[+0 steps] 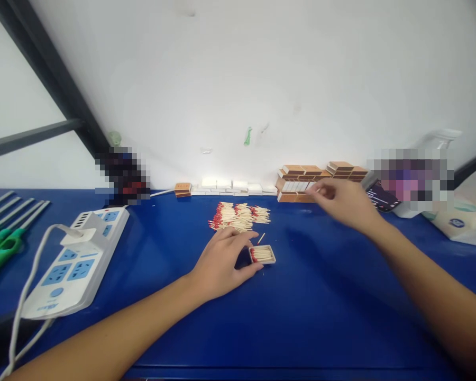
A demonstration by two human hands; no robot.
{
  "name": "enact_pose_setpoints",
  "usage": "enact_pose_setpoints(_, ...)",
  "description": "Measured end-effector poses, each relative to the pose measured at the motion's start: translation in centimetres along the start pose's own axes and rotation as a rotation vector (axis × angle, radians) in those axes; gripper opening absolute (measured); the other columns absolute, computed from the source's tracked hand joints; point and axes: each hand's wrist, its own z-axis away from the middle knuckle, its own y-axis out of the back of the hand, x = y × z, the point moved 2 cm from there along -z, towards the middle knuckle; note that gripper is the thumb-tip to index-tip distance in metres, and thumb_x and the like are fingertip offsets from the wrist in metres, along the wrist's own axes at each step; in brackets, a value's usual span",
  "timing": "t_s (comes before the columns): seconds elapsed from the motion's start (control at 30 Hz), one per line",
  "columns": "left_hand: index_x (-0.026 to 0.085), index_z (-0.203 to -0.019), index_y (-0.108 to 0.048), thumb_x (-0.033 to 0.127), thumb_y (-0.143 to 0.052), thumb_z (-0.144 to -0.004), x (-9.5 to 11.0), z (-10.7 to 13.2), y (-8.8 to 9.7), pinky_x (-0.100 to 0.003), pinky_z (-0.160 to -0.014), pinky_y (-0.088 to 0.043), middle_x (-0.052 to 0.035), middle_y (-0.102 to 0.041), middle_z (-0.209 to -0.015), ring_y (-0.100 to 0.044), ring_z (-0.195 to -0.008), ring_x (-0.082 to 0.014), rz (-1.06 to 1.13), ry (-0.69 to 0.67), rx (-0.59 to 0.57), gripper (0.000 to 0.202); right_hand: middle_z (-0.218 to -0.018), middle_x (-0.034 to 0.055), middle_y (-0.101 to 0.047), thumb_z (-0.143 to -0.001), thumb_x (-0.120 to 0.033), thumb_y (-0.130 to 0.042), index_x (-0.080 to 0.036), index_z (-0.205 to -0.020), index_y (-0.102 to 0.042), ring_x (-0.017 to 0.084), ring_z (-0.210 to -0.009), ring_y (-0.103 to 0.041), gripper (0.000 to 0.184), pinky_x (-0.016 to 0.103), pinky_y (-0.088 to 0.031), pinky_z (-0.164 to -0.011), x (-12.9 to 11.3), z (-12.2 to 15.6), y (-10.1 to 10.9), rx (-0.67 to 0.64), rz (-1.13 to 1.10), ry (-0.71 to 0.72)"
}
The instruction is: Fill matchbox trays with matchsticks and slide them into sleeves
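Observation:
My left hand (224, 262) grips a small white matchbox tray (273, 257) between thumb and fingers, low over the blue tabletop. Red-headed matches (262, 254) lie side by side in the tray. Just behind it, one loose match (261, 238) rests on the table. Beyond my left hand is a spread heap of matches (240, 216), partly covered by the fingers. My right hand (337, 201) is raised in front of the stacked brown matchboxes (301, 170), its thumb and forefinger pinched together. Whatever is between those fingertips is too small to make out.
White matchbox trays (222, 186) line the wall, with a brown matchbox (183, 189) at their left end. A white power strip (79, 264) with a cable and green-handled tools (3, 243) occupy the left side. A phone (383, 196) and tissue pack (466, 217) are at right.

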Motion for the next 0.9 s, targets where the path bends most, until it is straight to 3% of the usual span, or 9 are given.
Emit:
enact_pose_setpoints(0.1,0.025,-0.14,-0.055,0.038,-0.079,-0.089,-0.1,0.0,0.1,-0.05,-0.107,-0.052,-0.005,-0.076,-0.115,-0.064,-0.119,-0.0284,0.023,0.011,-0.036,0.057,-0.079,0.0134,-0.07,-0.094,-0.043,-0.069,-0.02,-0.087,-0.068,0.026,-0.074,-0.062,0.024,0.039,-0.039,-0.07,2.4,-2.1,2.1,0.103,0.047,-0.048)
enact_pose_setpoints(0.27,0.024,-0.139,-0.057,0.039,-0.08,-0.089,-0.1,0.0,0.0,-0.049,-0.106,-0.052,-0.0072,-0.075,-0.117,-0.063,-0.119,-0.029,0.004,0.017,-0.076,0.057,-0.084,0.0143,-0.067,-0.093,-0.062,-0.059,-0.025,-0.08,-0.062,0.034,-0.083,-0.06,0.039,0.044,-0.038,-0.072,5.3,-5.0,5.4,0.262,0.09,-0.249)
enact_pose_setpoints(0.37,0.024,-0.139,-0.056,0.039,-0.08,-0.089,-0.2,0.0,-0.1,-0.048,-0.107,-0.052,-0.0066,-0.075,-0.117,-0.063,-0.119,-0.028,0.008,0.016,-0.08,0.058,-0.073,0.0108,-0.061,-0.084,-0.072,-0.063,-0.028,-0.069,-0.055,0.036,-0.084,-0.057,0.047,0.047,-0.04,-0.074,6.2,-6.3,5.2,0.172,0.126,-0.363)
enact_pose_setpoints(0.47,0.022,-0.141,-0.056,0.042,-0.079,-0.089,-0.3,0.1,-0.1,-0.047,-0.107,-0.052,-0.0084,-0.074,-0.118,-0.063,-0.119,-0.0285,-0.007,0.04,-0.083,0.061,-0.059,0.0067,-0.049,-0.076,-0.072,-0.07,-0.028,-0.062,-0.053,0.034,-0.08,-0.055,0.049,0.05,-0.041,-0.075,6.6,-7.0,4.3,0.056,0.127,-0.448)
enact_pose_setpoints(0.53,0.022,-0.141,-0.056,0.041,-0.079,-0.089,-0.3,0.1,-0.1,-0.047,-0.107,-0.051,-0.0081,-0.075,-0.118,-0.062,-0.119,-0.0286,-0.013,0.033,-0.087,0.06,-0.058,0.0065,-0.047,-0.075,-0.072,-0.072,-0.028,-0.063,-0.052,0.034,-0.081,-0.054,0.05,0.05,-0.04,-0.076,6.3,-6.9,4.3,0.052,0.121,-0.453)
enact_pose_setpoints(0.7,0.024,-0.137,-0.057,0.039,-0.081,-0.088,-0.2,-0.1,-0.1,-0.048,-0.106,-0.051,-0.0052,-0.076,-0.116,-0.064,-0.119,-0.0285,-0.003,0.0,-0.087,0.057,-0.085,0.0122,-0.066,-0.083,-0.076,-0.063,-0.027,-0.08,-0.054,0.036,-0.092,-0.06,0.05,0.047,-0.041,-0.079,1.9,-2.8,5.4,0.3,0.117,-0.324)
enact_pose_setpoints(0.77,0.024,-0.139,-0.055,0.043,-0.083,-0.087,-0.1,-0.2,0.1,-0.047,-0.107,-0.051,-0.0061,-0.075,-0.122,-0.064,-0.12,-0.0282,0.01,0.001,-0.056,0.062,-0.083,0.0089,-0.069,-0.08,-0.076,-0.068,-0.025,-0.082,-0.06,0.03,-0.082,-0.064,0.052,0.042,-0.043,-0.073,-1.0,0.0,4.6,0.241,0.009,-0.282)
enact_pose_setpoints(0.83,0.024,-0.143,-0.053,0.045,-0.083,-0.085,-0.1,-0.2,0.3,-0.048,-0.109,-0.05,-0.0073,-0.073,-0.127,-0.064,-0.122,-0.028,0.013,0.004,0.006,0.069,-0.077,0.006,-0.07,-0.08,-0.074,-0.071,-0.024,-0.087,-0.064,0.025,-0.072,-0.065,0.051,0.038,-0.044,-0.067,-4.2,2.8,2.7,0.06,-0.099,-0.161)
enact_pose_setpoints(0.9,0.024,-0.144,-0.052,0.045,-0.084,-0.084,0.1,-0.3,0.5,-0.048,-0.109,-0.05,-0.0075,-0.073,-0.126,-0.065,-0.12,-0.0278,0.0,0.0,0.074,0.071,-0.072,0.004,-0.069,-0.079,-0.074,-0.071,-0.023,-0.084,-0.063,0.022,-0.065,-0.062,0.051,0.035,-0.042,-0.062,-6.9,5.3,0.6,-0.029,-0.106,-0.05)
